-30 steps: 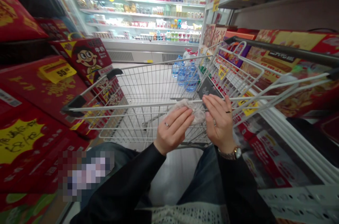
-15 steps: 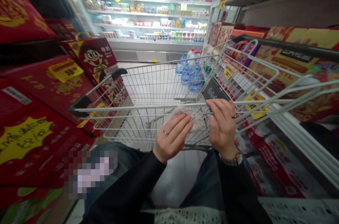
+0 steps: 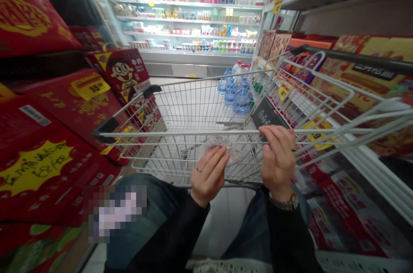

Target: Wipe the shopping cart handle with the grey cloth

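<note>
A wire shopping cart (image 3: pixel 180 107) stands sideways in front of my knees, its pale near rail (image 3: pixel 155 134) running across the view. My left hand (image 3: pixel 209 174) is closed on a crumpled whitish cloth (image 3: pixel 234 156), thin and partly see-through, pressed against the near side wires just under that rail. Whether it is fabric or plastic I cannot tell. Farther right, my right hand (image 3: pixel 279 156) has its fingers bent over the same rail, with the thumb on the near side. A dark panel (image 3: pixel 265 113) with printed symbols sits behind those fingers.
Red gift boxes (image 3: pixel 41 152) with yellow price signs crowd the left. On the right are shelves of boxed goods (image 3: pixel 364 75). Bottled water (image 3: pixel 240 94) stands on the floor past the cart, before a lit chiller (image 3: pixel 187 19). The cart's dark handle (image 3: pixel 361 57) juts rightward.
The view has shifted a little, so the surroundings appear farther right and lower. My left hand and the cloth have slid left along the cart's side; my right hand stays on the rail.
</note>
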The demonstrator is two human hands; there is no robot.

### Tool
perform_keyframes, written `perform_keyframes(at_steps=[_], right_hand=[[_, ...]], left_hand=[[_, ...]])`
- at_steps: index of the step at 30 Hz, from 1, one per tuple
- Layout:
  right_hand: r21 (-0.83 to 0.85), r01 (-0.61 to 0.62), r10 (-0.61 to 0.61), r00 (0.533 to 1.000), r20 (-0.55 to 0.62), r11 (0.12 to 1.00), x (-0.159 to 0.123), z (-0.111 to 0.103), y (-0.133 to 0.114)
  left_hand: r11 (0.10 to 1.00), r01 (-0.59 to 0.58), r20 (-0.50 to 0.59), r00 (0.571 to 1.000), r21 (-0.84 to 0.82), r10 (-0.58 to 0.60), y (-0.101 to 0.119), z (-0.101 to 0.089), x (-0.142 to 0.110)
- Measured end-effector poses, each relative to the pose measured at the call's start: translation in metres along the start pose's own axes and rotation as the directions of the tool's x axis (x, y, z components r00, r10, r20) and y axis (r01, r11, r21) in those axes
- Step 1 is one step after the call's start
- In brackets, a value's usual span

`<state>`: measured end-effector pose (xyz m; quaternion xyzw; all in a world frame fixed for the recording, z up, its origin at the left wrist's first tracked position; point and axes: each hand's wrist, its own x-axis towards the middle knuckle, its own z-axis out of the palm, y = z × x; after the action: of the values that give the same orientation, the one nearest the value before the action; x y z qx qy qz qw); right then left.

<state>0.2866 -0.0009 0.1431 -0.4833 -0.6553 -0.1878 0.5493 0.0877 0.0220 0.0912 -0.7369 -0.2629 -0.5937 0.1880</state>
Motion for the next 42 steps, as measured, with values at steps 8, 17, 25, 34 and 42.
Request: perform_keyframes(at_steps=[8,17,25,34,42], right_hand=[[0.0,0.004,-0.004,1.0,-0.031,1.0,0.0,0.0,0.001],[-0.005,-0.004,0.004,0.999,-0.046,1.0,-0.001,0.001,-0.002],[0.0,0.013,-0.013,0.996,-0.084,1.0,-0.002,0.004,0.001],[-0.013,0.021,-0.022,0.997,-0.07,1.0,-0.002,0.002,-0.001],[-0.084,0.05,-0.048,0.999,0.021,0.995,-0.001,-0.006,0.0]], left_hand=[[0.996,0.085,-0.078,0.994,0.031,-0.083,0.003,-0.01,0.007],[0.981,0.19,-0.104,0.977,0.049,-0.184,-0.003,-0.03,0.008],[0.985,0.17,-0.046,0.985,0.037,-0.168,-0.011,-0.025,-0.011],[0.983,0.159,-0.116,0.982,0.087,-0.148,-0.016,-0.031,-0.003],[0.96,0.211,-0.218,0.961,0.183,-0.17,-0.028,-0.053,0.0]])
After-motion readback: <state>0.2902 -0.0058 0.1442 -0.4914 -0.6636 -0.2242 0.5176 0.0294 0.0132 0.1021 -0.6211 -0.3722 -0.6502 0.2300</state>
